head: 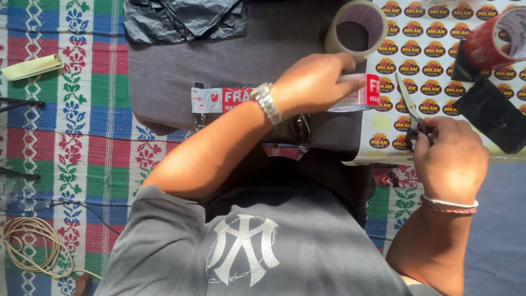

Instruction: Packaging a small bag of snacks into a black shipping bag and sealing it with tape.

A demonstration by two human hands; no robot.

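Woven checkered mat [71, 137] underneath, dark parcel [219, 60] on top. Left hand [312, 82] flat, pressing glossy red-white tape strip [224, 100] across parcel. Right hand [449, 159], fingers curled around scissors [408, 104] beside sticker sheet [433, 33].

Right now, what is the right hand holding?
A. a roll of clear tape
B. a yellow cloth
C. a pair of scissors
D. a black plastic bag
C: the right hand grips the dark handles of the scissors, blades pointing up over the sticker sheet, while the left hand presses on the red and white tape strip on the grey parcel.
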